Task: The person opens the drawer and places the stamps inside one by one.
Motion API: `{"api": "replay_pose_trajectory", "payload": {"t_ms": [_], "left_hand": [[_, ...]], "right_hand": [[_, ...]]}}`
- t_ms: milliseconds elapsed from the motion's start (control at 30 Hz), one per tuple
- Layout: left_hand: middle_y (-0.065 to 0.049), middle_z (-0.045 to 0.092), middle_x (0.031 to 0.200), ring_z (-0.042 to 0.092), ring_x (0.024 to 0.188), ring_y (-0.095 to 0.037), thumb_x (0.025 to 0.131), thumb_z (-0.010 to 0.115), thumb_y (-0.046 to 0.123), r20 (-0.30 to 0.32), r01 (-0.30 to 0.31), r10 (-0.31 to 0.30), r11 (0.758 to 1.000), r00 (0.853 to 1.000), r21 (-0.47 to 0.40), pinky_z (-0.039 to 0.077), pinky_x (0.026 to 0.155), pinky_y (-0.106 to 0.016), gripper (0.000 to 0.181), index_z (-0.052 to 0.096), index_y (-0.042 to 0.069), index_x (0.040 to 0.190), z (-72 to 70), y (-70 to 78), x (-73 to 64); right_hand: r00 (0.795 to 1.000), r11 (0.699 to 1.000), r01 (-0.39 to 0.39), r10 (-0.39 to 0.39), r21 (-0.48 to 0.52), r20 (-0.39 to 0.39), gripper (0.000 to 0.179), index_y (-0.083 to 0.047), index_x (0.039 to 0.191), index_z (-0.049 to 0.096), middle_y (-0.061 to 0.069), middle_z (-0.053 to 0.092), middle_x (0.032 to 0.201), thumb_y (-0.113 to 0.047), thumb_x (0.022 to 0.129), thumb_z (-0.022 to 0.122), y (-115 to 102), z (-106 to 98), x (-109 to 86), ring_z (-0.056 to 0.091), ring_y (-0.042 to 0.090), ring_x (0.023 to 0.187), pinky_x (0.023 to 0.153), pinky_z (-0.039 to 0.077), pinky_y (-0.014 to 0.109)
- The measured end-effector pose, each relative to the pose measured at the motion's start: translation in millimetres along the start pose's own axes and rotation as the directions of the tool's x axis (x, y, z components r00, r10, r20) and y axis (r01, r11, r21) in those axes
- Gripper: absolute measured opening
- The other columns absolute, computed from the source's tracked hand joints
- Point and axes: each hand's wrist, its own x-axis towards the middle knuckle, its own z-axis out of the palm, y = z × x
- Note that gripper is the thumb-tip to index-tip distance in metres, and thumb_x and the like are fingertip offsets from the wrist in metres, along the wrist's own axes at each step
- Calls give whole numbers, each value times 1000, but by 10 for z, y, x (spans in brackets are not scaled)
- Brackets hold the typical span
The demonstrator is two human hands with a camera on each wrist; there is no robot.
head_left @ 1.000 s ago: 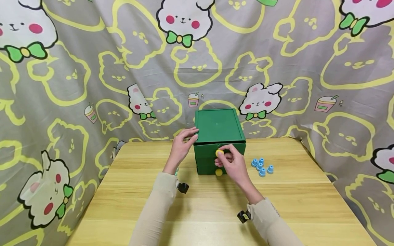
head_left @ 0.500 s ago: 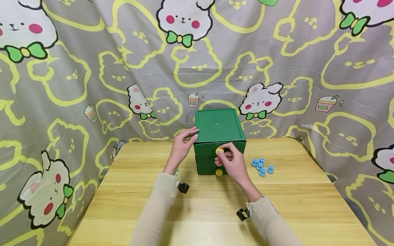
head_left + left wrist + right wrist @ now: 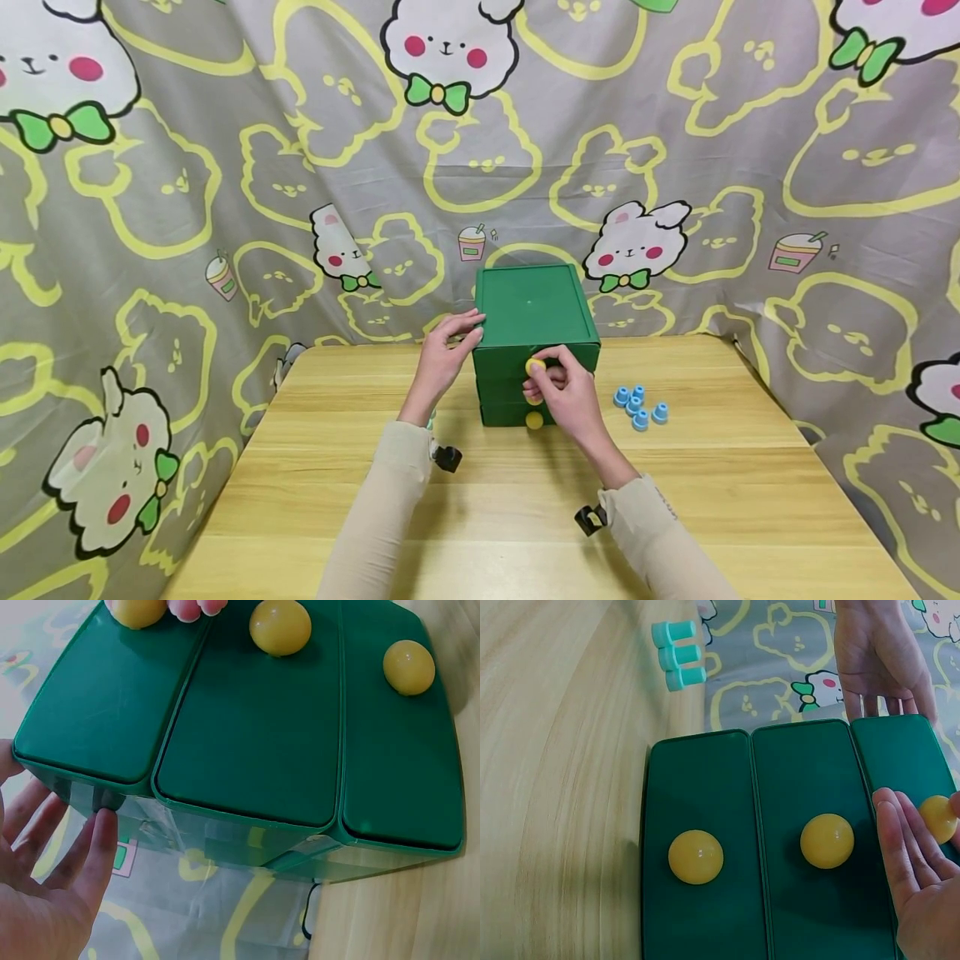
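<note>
A green box (image 3: pixel 525 308) with a stack of three drawers and round yellow knobs stands on the table. My right hand (image 3: pixel 566 396) pinches the top drawer's knob (image 3: pixel 535 367) between thumb and finger; the drawer front sits flush under the box's top edge. In the right wrist view, its other fingers (image 3: pixel 904 847) extend across the green front. My left hand (image 3: pixel 446 358) rests its fingertips against the box's left side near the top; in the left wrist view, its fingers (image 3: pixel 97 851) are fairly straight against that side. The middle knob (image 3: pixel 827 841) and bottom knob (image 3: pixel 696 856) are untouched.
Several small blue cup-shaped pieces (image 3: pixel 633 405) stand on the wooden table (image 3: pixel 487 533) right of the box. Teal pieces of similar shape (image 3: pixel 679 656) stand on its left side, mostly behind my left wrist in the head view. A patterned curtain (image 3: pixel 480 167) hangs behind the table.
The top drawer has slid inward, closing the gap beneath the box's top edge. My right hand has moved slightly forward with its knob. My left hand has stayed in place.
</note>
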Motion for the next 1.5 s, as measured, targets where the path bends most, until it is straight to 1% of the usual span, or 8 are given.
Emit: {"api": "replay_pose_trajectory", "payload": {"t_ms": [267,500,633,733,933,1100,1333,1500], "left_hand": [[1,61,146,62,125,-20,103,67,27,-1,1,-1,999,1000,33,51,106,-47,31,72,17,132,-1,20,15],[-2,61,147,62,124,-24,103,67,28,-1,-11,11,1000,1000,18,49,107,-54,32,72,16,132,-14,19,16],[-12,59,149,60,126,-31,104,65,19,16,4,-4,1000,1000,14,48,107,-55,33,70,5,134,-36,228,-36],[-17,56,150,59,127,-35,104,63,14,22,19,-19,1000,1000,21,48,108,-54,34,67,0,135,-34,277,-42],[-8,57,151,59,127,-32,104,65,22,6,10,-10,1000,1000,20,47,108,-55,34,69,9,136,-6,27,19],[-3,60,148,61,125,-26,103,67,26,-1,-2,2,1000,1000,9,48,107,-54,33,71,14,133,-8,16,12],[0,60,147,61,123,-22,103,67,28,1,4,-4,1000,1000,15,49,107,-53,32,72,18,133,-13,22,-17],[0,60,147,61,123,-22,103,67,28,2,5,-5,1000,1000,15,50,106,-50,32,72,18,133,-3,17,-16]], "right_hand": [[1000,1000,5,-5,-9,-11,20,8,118,58,37,72,90,-6,104,61,3,4,16,70,57,80,73,59,62],[1000,1000,8,-8,-22,-11,20,7,118,59,35,72,90,-7,104,61,24,13,30,71,56,81,74,59,61],[1000,999,20,-20,-27,-12,20,8,118,59,35,72,90,-7,104,60,18,15,23,71,55,81,73,61,58],[1000,999,26,-26,-42,-14,20,8,118,58,35,72,89,-6,104,60,17,15,24,72,54,80,73,61,57],[1000,997,23,-24,-68,-12,23,8,121,57,34,73,89,-8,105,60,185,4,68,72,54,79,73,60,60],[999,998,33,-34,-62,-29,24,3,123,58,30,74,88,-12,105,61,345,1,94,73,50,78,72,61,57],[999,999,22,-23,-32,-36,25,-4,122,60,25,75,87,-22,105,63,354,23,41,75,45,76,68,63,47],[999,999,14,-15,-30,-36,26,-7,126,60,29,73,91,-24,106,61,335,11,1,75,42,75,68,64,42]]}}
